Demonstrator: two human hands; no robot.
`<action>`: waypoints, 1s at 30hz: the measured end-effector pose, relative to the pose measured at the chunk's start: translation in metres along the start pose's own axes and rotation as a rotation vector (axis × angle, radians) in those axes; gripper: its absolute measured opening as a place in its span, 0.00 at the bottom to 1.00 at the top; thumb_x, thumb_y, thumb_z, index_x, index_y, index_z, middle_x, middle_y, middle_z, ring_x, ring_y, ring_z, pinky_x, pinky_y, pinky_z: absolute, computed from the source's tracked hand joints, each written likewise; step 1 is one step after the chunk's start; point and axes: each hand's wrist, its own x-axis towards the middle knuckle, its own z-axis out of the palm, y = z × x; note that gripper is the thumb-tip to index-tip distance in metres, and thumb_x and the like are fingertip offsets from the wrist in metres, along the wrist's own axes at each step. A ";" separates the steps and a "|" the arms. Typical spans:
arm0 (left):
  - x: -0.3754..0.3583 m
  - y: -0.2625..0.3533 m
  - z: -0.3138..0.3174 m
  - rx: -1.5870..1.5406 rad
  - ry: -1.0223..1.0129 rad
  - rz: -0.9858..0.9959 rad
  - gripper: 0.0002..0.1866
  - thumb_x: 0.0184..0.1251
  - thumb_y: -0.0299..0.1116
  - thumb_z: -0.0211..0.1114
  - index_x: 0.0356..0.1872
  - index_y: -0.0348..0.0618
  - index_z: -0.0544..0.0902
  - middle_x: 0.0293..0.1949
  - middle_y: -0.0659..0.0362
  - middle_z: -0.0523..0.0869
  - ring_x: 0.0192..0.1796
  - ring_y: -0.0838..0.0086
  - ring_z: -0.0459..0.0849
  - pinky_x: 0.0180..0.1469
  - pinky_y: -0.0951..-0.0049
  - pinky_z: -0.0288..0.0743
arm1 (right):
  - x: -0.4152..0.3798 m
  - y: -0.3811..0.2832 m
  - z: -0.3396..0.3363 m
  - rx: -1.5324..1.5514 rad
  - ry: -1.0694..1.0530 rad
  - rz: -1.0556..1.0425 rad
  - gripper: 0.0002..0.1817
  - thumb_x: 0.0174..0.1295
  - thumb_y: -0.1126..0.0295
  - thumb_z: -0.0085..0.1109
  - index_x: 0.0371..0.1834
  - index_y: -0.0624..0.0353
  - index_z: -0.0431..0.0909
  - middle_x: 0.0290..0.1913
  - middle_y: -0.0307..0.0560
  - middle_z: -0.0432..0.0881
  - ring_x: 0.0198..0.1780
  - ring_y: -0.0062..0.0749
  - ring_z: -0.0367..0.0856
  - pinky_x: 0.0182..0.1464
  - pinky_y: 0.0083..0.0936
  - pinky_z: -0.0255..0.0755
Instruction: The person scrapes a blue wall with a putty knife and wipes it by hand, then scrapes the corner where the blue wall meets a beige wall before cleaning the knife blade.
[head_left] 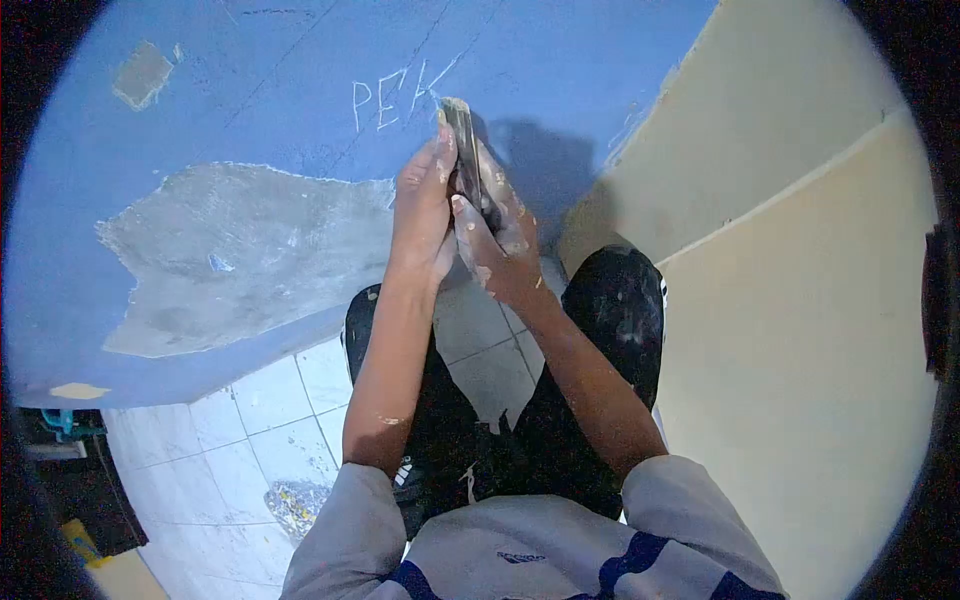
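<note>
Both my hands are closed round a long, dark metal-looking scraper (463, 135), its far end against the blue wall (290, 120). My left hand (427, 190) grips it from the left, fingers high along its side. Lower down on the right, my right hand (500, 225) wraps its handle, which the fingers mostly hide. White smears cover parts of both hands. Just left of the tool's tip, scratched letters (392, 97) show pale in the paint. Below them lies a large bare grey patch (260, 255) with ragged edges.
A cream wall (800, 330) rises close on the right. My bent knees (615, 310) are near the wall, over white floor tiles (280, 390). Paint flakes (298, 505) lie in a heap on the floor at lower left. Dark items (90, 490) stand at the far left.
</note>
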 end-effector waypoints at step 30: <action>-0.004 -0.004 0.003 0.096 0.057 0.173 0.12 0.74 0.40 0.54 0.44 0.42 0.78 0.34 0.63 0.79 0.35 0.80 0.78 0.37 0.77 0.74 | 0.006 0.003 -0.005 -0.495 0.028 -0.498 0.20 0.62 0.78 0.53 0.58 0.67 0.72 0.43 0.52 0.83 0.39 0.26 0.79 0.44 0.25 0.73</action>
